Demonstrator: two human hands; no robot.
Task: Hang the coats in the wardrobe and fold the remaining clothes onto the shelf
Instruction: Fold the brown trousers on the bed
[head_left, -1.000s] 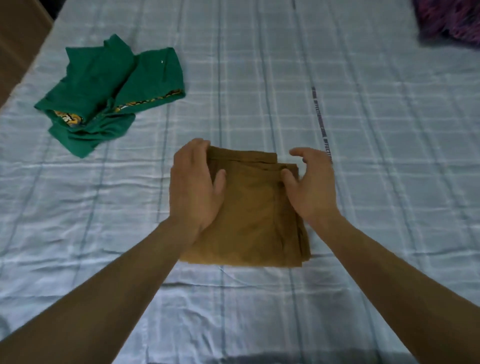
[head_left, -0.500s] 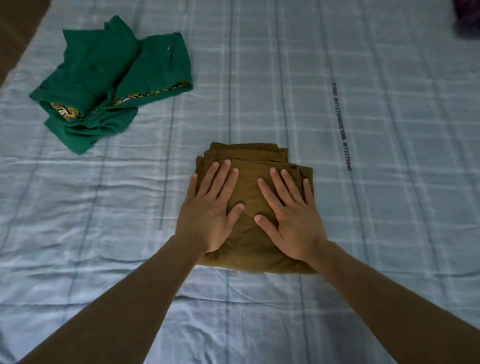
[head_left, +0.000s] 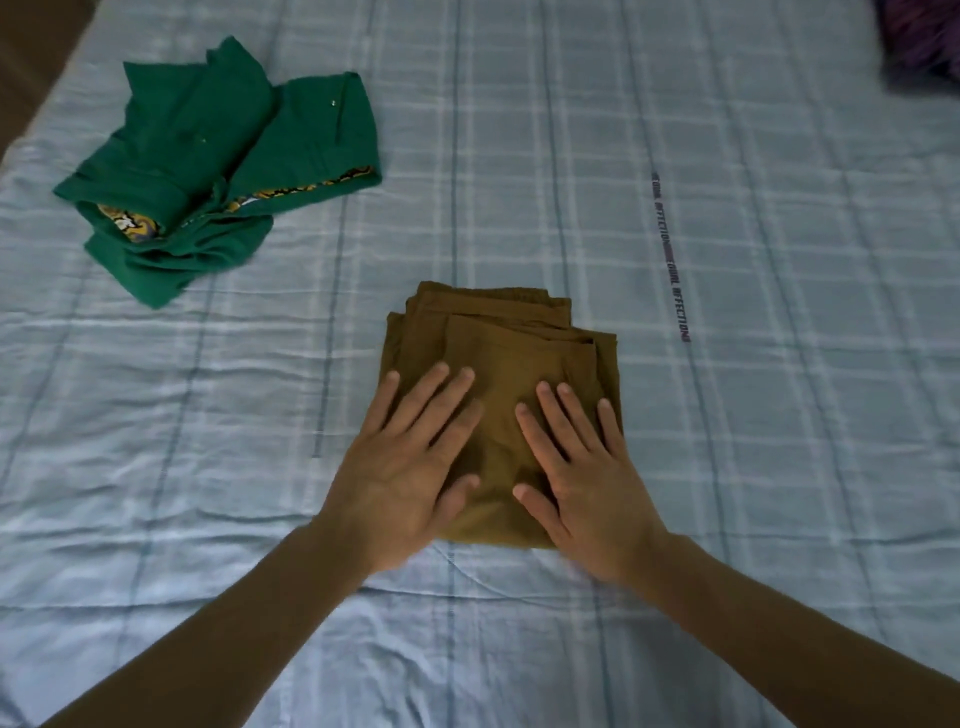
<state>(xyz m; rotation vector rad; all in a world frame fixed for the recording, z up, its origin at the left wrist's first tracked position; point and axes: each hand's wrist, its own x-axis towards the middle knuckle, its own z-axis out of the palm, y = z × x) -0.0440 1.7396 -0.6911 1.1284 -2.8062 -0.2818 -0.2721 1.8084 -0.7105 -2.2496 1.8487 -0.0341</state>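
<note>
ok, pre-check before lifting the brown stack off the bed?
1. Brown stack folded into a compact block: ok.
2. Left hand flat on it, fingers straight: ok.
3. Right hand flat on it too: ok.
4. Grip under the stack's edges for a lift: not ok, both hands only press from above.
5. Green garment folded: not ok, lies crumpled on the bed, apart from the stack.
6. Shelf free to take the stack: cannot tell, not in view.
</note>
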